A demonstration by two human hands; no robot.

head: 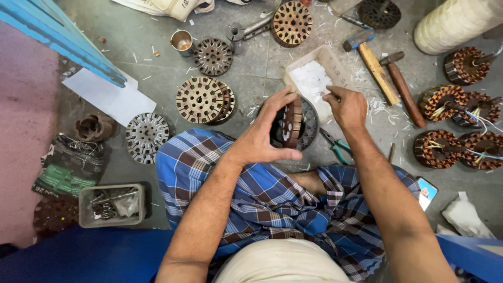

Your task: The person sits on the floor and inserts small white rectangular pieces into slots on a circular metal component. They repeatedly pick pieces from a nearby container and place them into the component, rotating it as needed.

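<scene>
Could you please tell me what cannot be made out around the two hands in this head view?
- Stator core: its near face is covered by the left hand.
- What the right hand pinches: too small and hidden by the fingers.
- Pliers: partly behind the right forearm.
- Contents of the white tray: pale scraps, too small to identify.
- White roll: cut off by the top right edge.

Left hand [262, 137] gripping stator core [294, 123], right hand [347, 106] beside
</scene>
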